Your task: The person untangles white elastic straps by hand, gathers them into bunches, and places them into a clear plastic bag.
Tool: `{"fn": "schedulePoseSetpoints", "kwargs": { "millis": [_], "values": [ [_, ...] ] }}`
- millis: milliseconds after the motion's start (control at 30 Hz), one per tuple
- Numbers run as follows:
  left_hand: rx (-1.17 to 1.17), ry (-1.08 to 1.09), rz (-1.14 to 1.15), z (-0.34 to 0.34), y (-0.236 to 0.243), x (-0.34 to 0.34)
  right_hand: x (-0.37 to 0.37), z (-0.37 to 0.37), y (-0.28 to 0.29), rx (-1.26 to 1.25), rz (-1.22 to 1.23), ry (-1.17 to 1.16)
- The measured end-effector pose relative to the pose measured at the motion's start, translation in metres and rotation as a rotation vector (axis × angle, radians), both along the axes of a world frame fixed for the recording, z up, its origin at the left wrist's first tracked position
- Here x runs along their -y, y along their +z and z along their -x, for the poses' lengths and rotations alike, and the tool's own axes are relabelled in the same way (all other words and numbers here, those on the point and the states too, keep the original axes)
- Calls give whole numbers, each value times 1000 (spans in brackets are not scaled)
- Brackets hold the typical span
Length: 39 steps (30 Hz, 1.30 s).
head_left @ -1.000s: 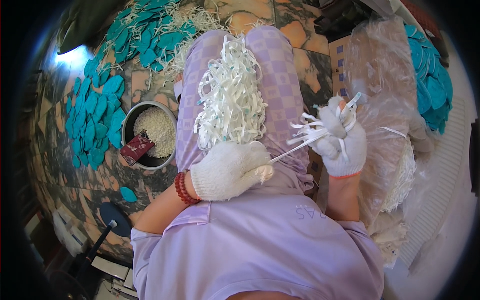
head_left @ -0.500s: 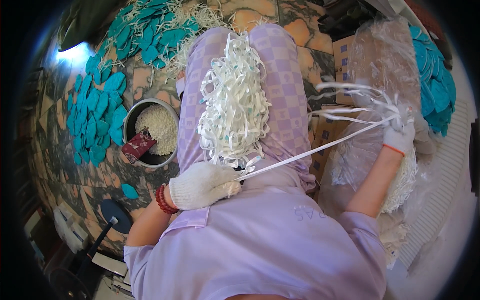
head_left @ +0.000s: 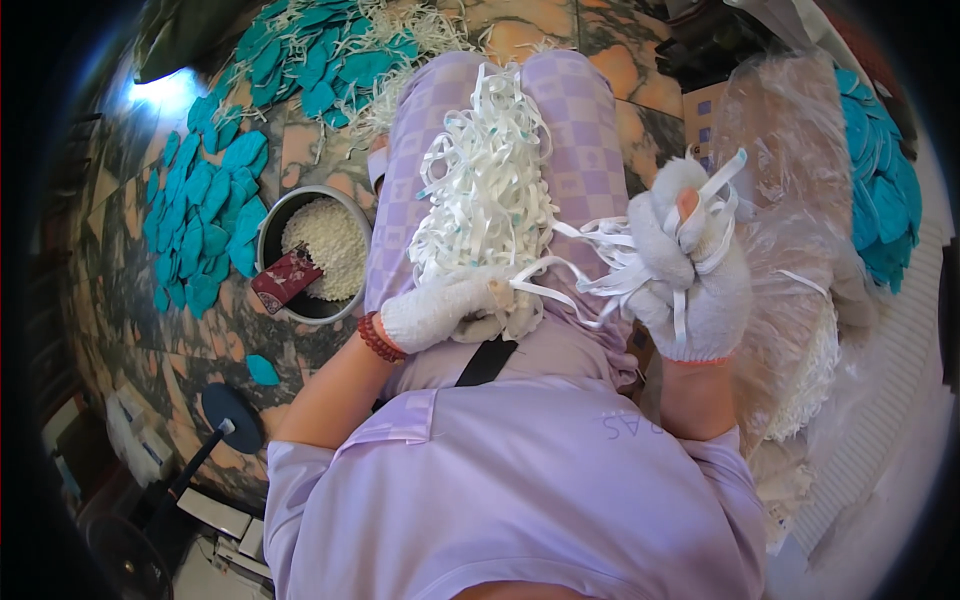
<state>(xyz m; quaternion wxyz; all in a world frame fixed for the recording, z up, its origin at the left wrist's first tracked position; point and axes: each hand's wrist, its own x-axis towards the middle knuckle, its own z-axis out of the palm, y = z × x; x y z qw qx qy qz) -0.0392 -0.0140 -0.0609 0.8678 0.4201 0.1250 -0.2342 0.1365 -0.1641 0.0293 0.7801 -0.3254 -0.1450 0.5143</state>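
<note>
A tangled heap of white elastic straps (head_left: 487, 190), some with teal bits at their ends, lies across my lap. At its near end my left hand (head_left: 450, 308), in a white knit glove, pinches a white strap that curves off to the right. My right hand (head_left: 690, 265), also gloved, is raised beside my right thigh and closed round a bunch of white straps (head_left: 612, 270). One strap with a teal tip sticks up past its fingers. A bare fingertip shows through this glove.
A grey pot (head_left: 362, 290) of small white pellets with a dark red patterned packet (head_left: 287, 283) stands left. Teal oval pieces (head_left: 205, 215) lie on the marble floor beyond it. On the right are clear plastic wrapping (head_left: 775, 200), more teal pieces (head_left: 880, 190) and a cardboard box (head_left: 697, 115).
My right hand has come in from the far right toward my lap, bringing its straps. The strap stretched between my hands has gone slack. My left hand has moved slightly up and right.
</note>
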Motion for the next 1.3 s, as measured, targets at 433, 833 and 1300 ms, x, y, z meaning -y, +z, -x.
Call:
{"fn": "schedulePoseSetpoints", "kwargs": {
  "millis": [433,833,1300],
  "values": [
    [-13,66,-83,4,-1,6,24,2,26,95,-28,-472],
    [299,28,-697,7,-19,24,102,-49,78,380,-88,-505],
    [375,-78,-1099,3,3,25,146,-60,70,875,356,-549]
  ]
}}
